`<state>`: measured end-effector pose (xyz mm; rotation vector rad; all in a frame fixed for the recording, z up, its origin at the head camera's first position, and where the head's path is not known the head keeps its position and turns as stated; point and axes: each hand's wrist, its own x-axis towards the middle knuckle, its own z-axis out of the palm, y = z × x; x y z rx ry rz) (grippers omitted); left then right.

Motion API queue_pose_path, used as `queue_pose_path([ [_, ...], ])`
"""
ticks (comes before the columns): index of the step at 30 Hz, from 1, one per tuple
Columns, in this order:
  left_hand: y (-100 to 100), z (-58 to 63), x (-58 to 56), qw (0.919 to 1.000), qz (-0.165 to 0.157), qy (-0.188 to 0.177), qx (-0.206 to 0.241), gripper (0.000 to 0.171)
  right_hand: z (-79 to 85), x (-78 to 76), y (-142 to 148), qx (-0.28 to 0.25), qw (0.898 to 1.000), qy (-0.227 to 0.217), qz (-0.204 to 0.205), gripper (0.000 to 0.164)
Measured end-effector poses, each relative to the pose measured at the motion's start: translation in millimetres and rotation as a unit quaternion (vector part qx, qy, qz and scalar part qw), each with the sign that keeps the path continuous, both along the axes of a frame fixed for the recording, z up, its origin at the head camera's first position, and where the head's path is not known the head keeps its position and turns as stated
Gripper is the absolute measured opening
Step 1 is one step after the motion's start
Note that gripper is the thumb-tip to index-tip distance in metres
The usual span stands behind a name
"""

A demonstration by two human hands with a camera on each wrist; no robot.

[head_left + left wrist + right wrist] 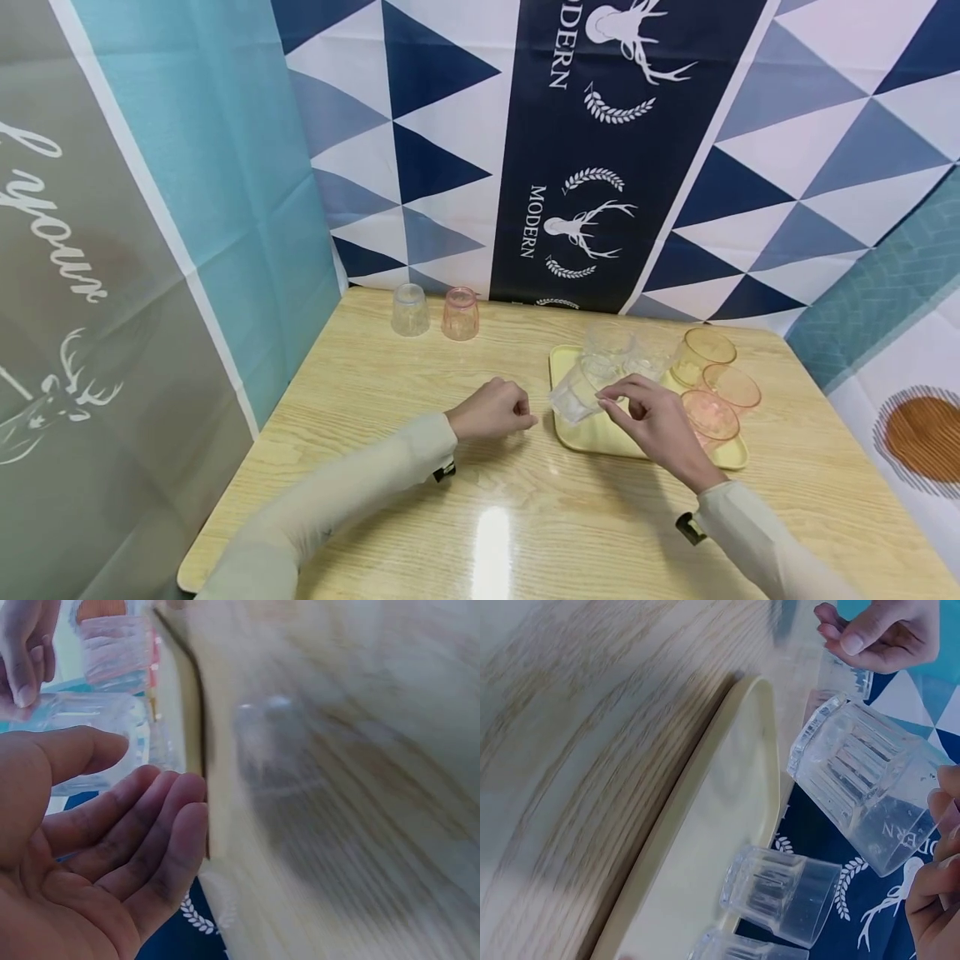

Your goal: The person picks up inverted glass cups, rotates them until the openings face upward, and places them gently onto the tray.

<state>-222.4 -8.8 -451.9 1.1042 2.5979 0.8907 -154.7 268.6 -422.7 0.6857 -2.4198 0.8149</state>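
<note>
My right hand (pixel 651 417) pinches the rim of a clear glass (pixel 862 772), which tilts above the left end of a yellow tray (pixel 600 443). Just left of that glass is my left hand (pixel 491 410), its fingers loosely bent with nothing in them, as the left wrist view (pixel 97 847) of the hand also shows. More clear glasses (pixel 780 889) stand at the tray's back. Along its right side are a yellow glass (pixel 702 354) and pink-orange glasses (pixel 708 421).
Two glasses stand upside down at the table's back left, one clear (pixel 410 312) and one pink (pixel 461 317). The wooden table (pixel 405 517) meets a patterned cloth (pixel 450 167) behind and a teal and grey cloth (pixel 217 167) at left.
</note>
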Motion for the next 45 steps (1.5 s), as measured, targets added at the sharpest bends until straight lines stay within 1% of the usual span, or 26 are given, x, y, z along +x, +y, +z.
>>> queue_pose_path([
  [4, 7.2, 1.5, -0.6, 1.0, 0.003, -0.002, -0.006, 0.024, -0.6, -1.6, 1.6, 0.004, 1.0, 0.019, 0.006, 0.017],
  [9, 17.3, -2.6, 0.4, 0.9998, 0.001, -0.003, -0.019, 0.024, -2.1, -3.1, 5.9, 0.012, 0.999, 0.036, 0.006, 0.017],
  [16, 31.3, -9.6, 6.1, 0.9997, -0.008, -0.006, -0.021, 0.047, -0.3, -5.5, 11.0, 0.008, 0.999, 0.048, -0.001, 0.019],
  [18, 34.3, -11.7, 6.7, 0.9997, -0.006, -0.005, -0.023, 0.049, -0.3, -5.3, 12.3, 0.008, 0.999, 0.051, -0.002, 0.019],
  [21, 38.1, -14.4, 6.9, 0.9995, -0.005, -0.017, -0.028, 0.05, -0.9, -4.2, 14.6, 0.012, 0.998, 0.054, -0.005, 0.019],
  [24, 42.0, -15.9, 6.5, 0.9991, -0.006, -0.021, -0.036, 0.052, -1.5, -4.3, 17.7, 0.016, 0.998, 0.056, -0.009, 0.02],
  [29, 48.7, -16.3, 6.2, 0.9989, -0.008, 0.002, -0.046, 0.056, -1.1, -5.8, 22.3, 0.026, 0.998, 0.059, -0.022, 0.018],
  [32, 51.7, -16.7, 6.2, 0.9983, -0.009, 0.006, -0.058, 0.056, -0.9, -5.9, 24.1, 0.029, 0.997, 0.06, -0.026, 0.018],
  [37, 56.3, -19.3, 5.5, 0.997, 0.001, 0.013, -0.077, 0.055, -0.4, -4.9, 26.2, 0.029, 0.997, 0.071, -0.026, 0.02],
  [42, 59.2, -21.5, 5.0, 0.9965, 0.004, 0.024, -0.08, 0.057, -0.8, -4.5, 30.0, 0.04, 0.995, 0.084, -0.031, 0.021],
  [45, 60.3, -22.8, 5.0, 0.9965, 0.006, 0.027, -0.079, 0.058, -2.5, -4.9, 33.7, 0.051, 0.994, 0.086, -0.041, 0.02],
])
